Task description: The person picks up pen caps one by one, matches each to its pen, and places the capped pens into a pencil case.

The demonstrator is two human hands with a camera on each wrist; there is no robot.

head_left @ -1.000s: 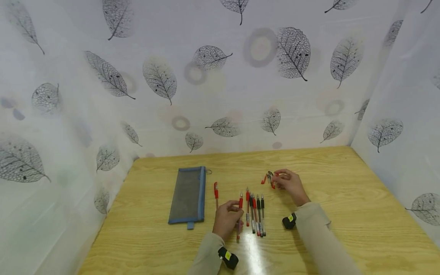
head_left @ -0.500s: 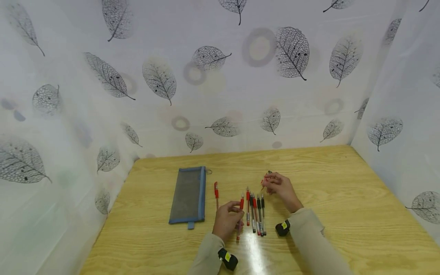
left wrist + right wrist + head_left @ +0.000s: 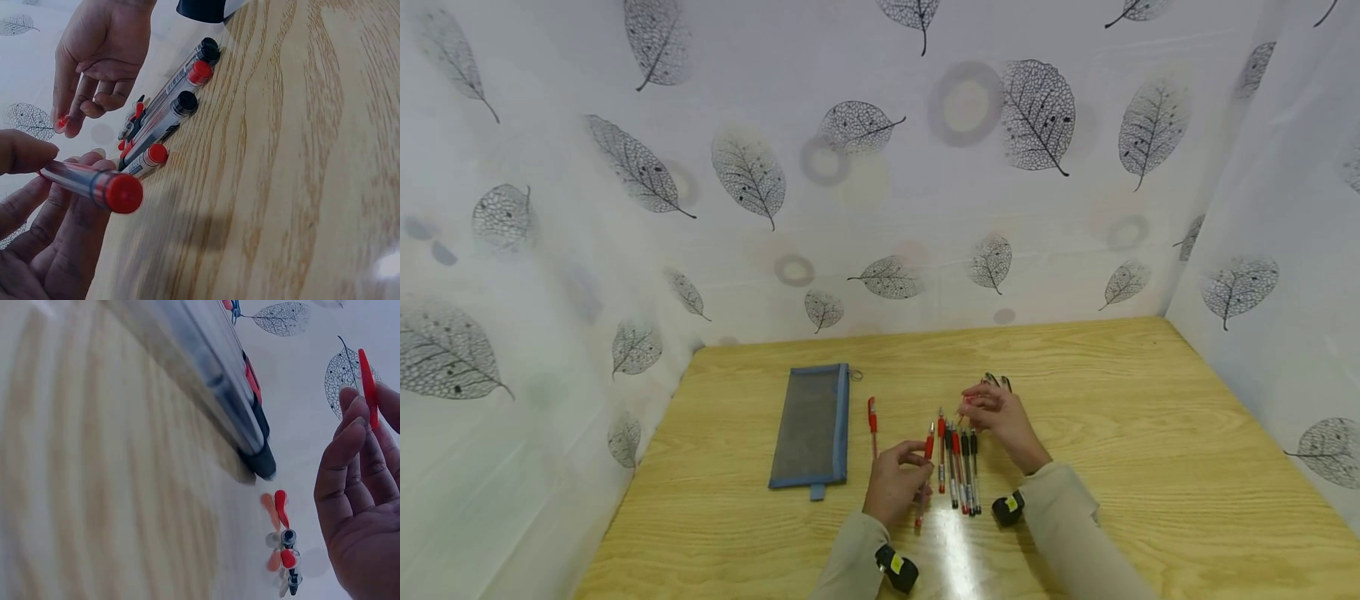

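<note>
My left hand (image 3: 895, 483) pinches an uncapped red gel pen (image 3: 929, 446), its tip pointing away from me; the red end plug (image 3: 123, 194) faces the camera in the left wrist view. Between thumb and fingers, my right hand (image 3: 1006, 423) holds a red pen cap (image 3: 369, 387), raised above the table. The cap is apart from the pen's tip. Between the hands lies a row of uncapped red and black gel pens (image 3: 966, 467). Behind the right hand several loose caps (image 3: 289, 556), red and black, lie on the table, partly hidden in the head view.
A grey mesh zip pouch (image 3: 808, 427) with blue edging lies at the left. Beside it a capped red pen (image 3: 872, 414) is partly covered by the left hand. The wooden table (image 3: 1150, 467) ends at a leaf-patterned curtain (image 3: 925, 192).
My right hand has picked a red cap from the loose caps and moved left with it, towards the pen. The left hand has stayed almost still with its pen.
</note>
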